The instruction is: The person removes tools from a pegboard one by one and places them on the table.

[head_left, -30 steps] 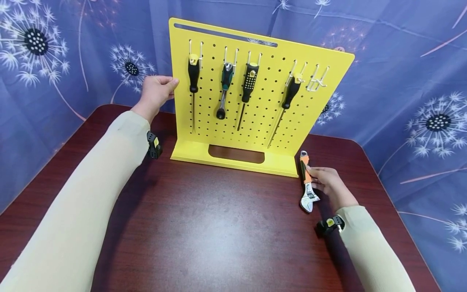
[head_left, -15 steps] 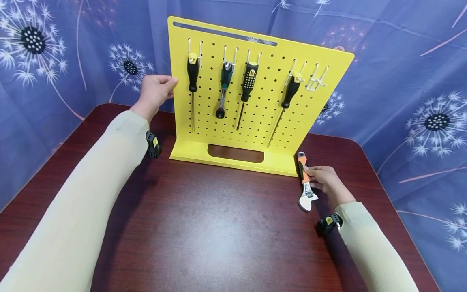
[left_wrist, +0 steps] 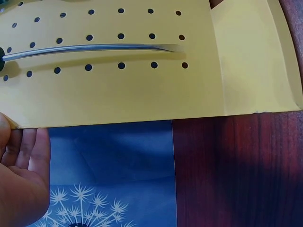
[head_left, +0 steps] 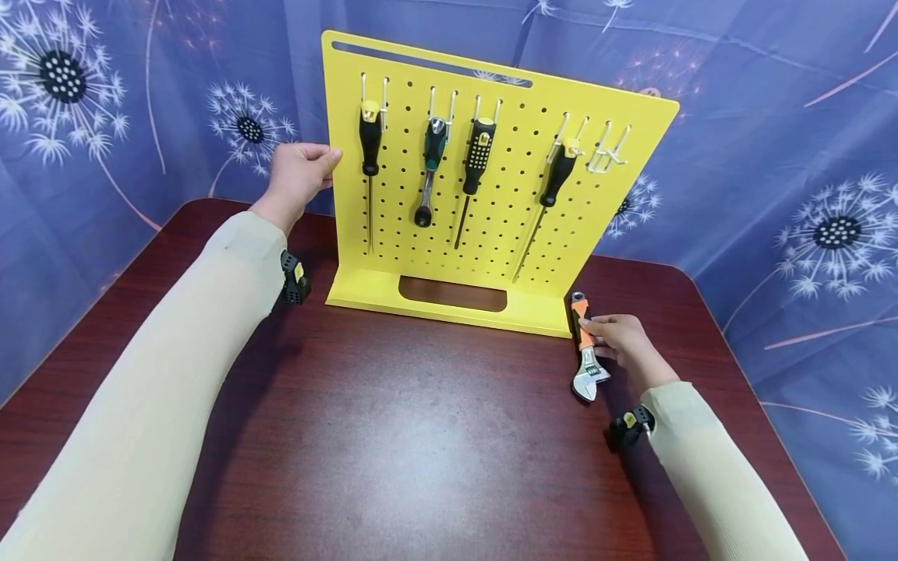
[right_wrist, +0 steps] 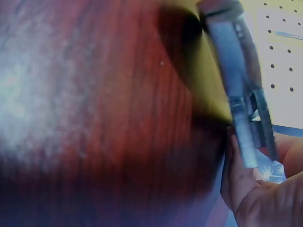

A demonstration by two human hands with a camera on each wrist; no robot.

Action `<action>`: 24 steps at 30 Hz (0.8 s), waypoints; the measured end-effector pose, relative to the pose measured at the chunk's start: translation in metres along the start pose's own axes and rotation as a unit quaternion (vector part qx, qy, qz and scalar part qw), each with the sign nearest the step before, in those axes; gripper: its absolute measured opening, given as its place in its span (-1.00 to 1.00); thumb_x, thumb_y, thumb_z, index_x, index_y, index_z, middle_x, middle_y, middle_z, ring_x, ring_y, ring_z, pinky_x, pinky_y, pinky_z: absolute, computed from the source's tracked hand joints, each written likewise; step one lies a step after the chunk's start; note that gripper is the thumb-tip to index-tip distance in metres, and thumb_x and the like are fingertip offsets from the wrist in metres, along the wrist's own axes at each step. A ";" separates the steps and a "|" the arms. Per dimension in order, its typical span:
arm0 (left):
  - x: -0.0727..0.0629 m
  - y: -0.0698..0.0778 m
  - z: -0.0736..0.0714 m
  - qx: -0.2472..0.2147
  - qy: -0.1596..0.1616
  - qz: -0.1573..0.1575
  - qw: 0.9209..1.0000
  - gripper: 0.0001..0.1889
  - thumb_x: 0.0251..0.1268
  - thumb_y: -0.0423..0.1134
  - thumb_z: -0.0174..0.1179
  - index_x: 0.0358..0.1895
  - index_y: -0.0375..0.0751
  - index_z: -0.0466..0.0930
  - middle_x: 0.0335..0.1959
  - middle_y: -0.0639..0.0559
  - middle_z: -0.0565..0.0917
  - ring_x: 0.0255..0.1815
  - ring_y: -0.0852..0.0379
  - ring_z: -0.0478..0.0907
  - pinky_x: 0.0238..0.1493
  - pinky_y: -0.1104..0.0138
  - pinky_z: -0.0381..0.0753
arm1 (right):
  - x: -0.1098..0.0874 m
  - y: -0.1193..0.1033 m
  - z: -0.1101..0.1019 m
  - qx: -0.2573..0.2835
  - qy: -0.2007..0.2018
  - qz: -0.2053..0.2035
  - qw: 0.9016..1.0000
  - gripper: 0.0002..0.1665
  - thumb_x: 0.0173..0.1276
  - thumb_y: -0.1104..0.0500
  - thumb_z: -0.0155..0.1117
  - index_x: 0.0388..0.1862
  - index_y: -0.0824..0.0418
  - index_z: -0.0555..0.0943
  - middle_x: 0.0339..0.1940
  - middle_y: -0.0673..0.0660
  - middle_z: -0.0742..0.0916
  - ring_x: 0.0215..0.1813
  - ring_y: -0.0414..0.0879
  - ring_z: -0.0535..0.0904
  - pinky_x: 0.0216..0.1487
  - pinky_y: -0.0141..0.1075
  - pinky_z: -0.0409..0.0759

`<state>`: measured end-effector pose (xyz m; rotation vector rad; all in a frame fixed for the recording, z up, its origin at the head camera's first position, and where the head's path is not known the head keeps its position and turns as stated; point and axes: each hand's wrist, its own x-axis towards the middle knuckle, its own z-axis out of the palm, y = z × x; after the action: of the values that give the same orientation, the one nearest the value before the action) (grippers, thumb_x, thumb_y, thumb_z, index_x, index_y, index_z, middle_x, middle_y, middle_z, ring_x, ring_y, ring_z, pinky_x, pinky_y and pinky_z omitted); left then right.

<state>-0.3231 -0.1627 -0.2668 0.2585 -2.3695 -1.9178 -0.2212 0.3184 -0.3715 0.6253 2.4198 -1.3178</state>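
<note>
At the left edge of a yellow pegboard [head_left: 540,309], my left hand [head_left: 298,179] pinches the panel between thumb and fingers. The left wrist view shows those fingers [left_wrist: 40,146] behind the edge, below a screwdriver shaft [left_wrist: 104,48]. My right hand [head_left: 630,347] grips an adjustable wrench [head_left: 586,360] by its orange and black handle, close to the board's lower right corner. The wrench head points toward me. In the right wrist view the wrench [right_wrist: 232,61] is blurred, its silver jaws near my fingers.
Hung on the board are a black screwdriver [head_left: 370,144], a green and black ratchet handle [head_left: 435,148], a dotted-grip screwdriver [head_left: 479,160] and another screwdriver [head_left: 560,175]. White hooks [head_left: 609,160] at the right hold nothing. A patterned blue curtain [head_left: 807,140] surrounds the dark red table [head_left: 421,436].
My right hand has shifted slightly left and away from me with the wrench, nearer the board's corner. My left hand keeps its pinch on the edge.
</note>
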 end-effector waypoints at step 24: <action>0.001 -0.001 -0.001 0.000 0.003 0.005 1.000 -0.58 0.52 -0.10 0.19 0.31 -0.22 0.60 0.13 0.09 0.62 -0.10 0.31 0.57 0.38 0.20 0.59 | -0.001 -0.004 0.002 -0.021 0.007 -0.021 1.000 -0.38 0.58 0.15 0.15 0.39 0.59 0.37 -0.27 -0.02 0.57 -0.35 -0.29 0.50 -0.32 -0.44 0.70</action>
<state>-0.3235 -0.1638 -0.2674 0.2512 -2.3636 -1.9095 -0.2222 0.3150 -0.3693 0.5764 2.4785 -1.2792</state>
